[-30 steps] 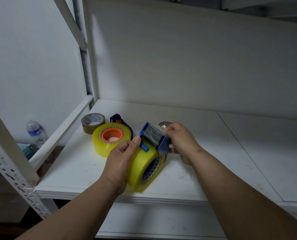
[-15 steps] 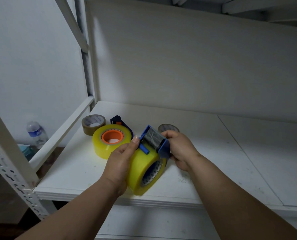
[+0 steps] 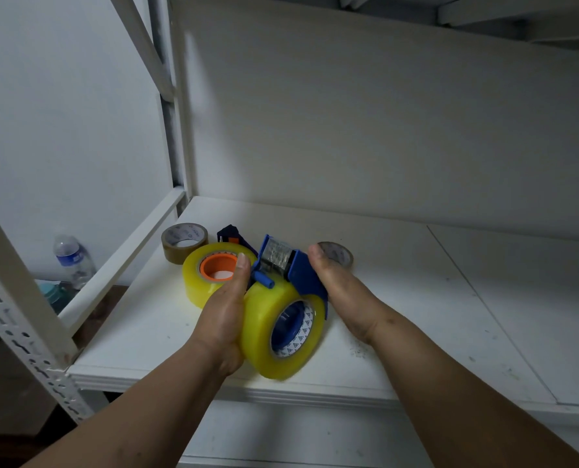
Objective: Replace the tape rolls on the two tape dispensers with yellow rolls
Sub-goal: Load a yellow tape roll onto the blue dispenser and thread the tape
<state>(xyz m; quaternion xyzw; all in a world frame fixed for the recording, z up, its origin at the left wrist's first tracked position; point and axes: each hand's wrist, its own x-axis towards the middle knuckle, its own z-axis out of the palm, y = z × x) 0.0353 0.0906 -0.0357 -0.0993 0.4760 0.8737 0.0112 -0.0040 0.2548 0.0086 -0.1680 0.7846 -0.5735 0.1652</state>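
- While both hands clasp it, blue tape dispenser [image 3: 301,275] carries a yellow roll [image 3: 264,332].
- Left hand [image 3: 222,319]: curled round roll.
- Right hand [image 3: 342,292]: gripping dispenser's far side.

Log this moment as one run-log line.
hands: left and right grip blue dispenser | load: yellow roll mounted | shelf: second dispenser's yellow roll, brown roll
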